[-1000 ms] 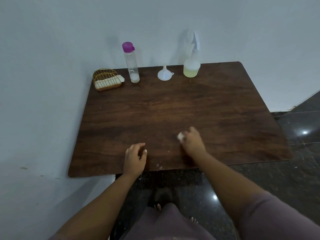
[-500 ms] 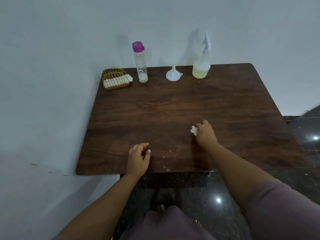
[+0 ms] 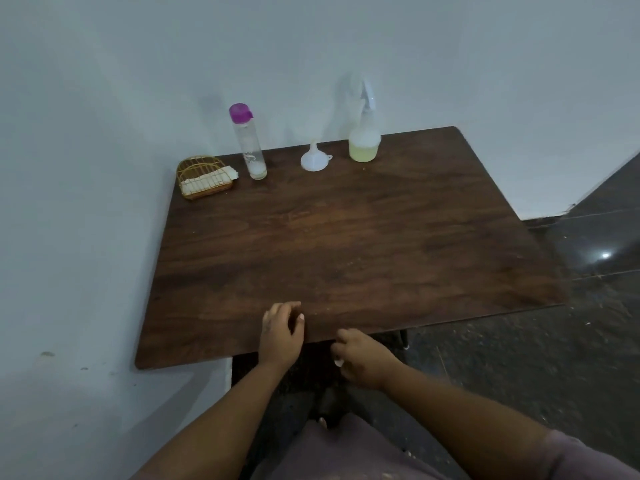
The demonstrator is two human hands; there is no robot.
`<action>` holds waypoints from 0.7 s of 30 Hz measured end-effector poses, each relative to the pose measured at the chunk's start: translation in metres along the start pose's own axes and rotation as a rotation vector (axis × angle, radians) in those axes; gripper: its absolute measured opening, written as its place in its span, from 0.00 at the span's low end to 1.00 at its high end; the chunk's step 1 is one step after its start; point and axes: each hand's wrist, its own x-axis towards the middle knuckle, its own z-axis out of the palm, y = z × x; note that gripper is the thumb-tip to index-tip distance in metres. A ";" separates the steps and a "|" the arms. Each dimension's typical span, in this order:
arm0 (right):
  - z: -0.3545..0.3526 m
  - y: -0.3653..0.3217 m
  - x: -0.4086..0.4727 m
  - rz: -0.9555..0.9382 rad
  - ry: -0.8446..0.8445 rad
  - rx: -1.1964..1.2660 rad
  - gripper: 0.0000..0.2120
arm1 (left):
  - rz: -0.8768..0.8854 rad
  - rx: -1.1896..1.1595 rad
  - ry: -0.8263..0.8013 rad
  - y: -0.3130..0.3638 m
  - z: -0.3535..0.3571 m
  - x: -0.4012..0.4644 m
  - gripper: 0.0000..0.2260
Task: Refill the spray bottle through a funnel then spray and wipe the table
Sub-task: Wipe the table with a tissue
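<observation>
A dark wooden table [image 3: 346,244] fills the middle of the head view. At its back edge stand a clear spray bottle [image 3: 364,140] with yellowish liquid, a white funnel [image 3: 314,159] lying mouth down, and a tall clear bottle [image 3: 248,143] with a purple cap. My left hand [image 3: 281,336] rests on the table's front edge, fingers loosely curled, holding nothing. My right hand [image 3: 363,362] is just off the front edge, below the tabletop, and grips a small white wad of tissue [image 3: 338,362] that mostly hides in its fingers.
A gold wire basket [image 3: 202,177] holding white tissues sits at the table's back left corner. A pale wall runs behind and along the left side. Dark glossy floor [image 3: 571,341] lies to the right and in front.
My right hand has drawn the tissue from the table's middle back toward me and off the front edge. My left hand has stayed at the front edge.
</observation>
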 end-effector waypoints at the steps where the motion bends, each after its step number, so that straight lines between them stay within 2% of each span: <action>1: -0.008 0.007 -0.009 0.102 0.059 0.119 0.05 | 0.019 -0.006 -0.013 0.011 0.008 -0.002 0.10; 4: -0.042 0.030 -0.033 0.437 0.246 0.485 0.03 | 0.068 -0.032 -0.073 0.054 0.037 -0.001 0.10; 6: -0.062 0.051 -0.050 0.614 0.317 0.626 0.03 | 0.080 -0.074 -0.124 0.090 0.059 0.002 0.10; 10: -0.094 0.098 -0.086 0.851 0.446 0.854 0.04 | 0.041 -0.209 -0.193 0.161 0.105 0.011 0.09; 16: -0.134 0.160 -0.124 0.970 0.520 1.195 0.05 | -0.065 -0.406 -0.330 0.239 0.166 0.028 0.05; 18: -0.148 0.178 -0.130 0.959 0.569 1.303 0.08 | -0.060 -0.414 -0.358 0.259 0.180 0.038 0.06; 21: -0.173 0.208 -0.130 0.924 0.599 1.389 0.08 | -0.052 -0.450 -0.391 0.292 0.197 0.065 0.07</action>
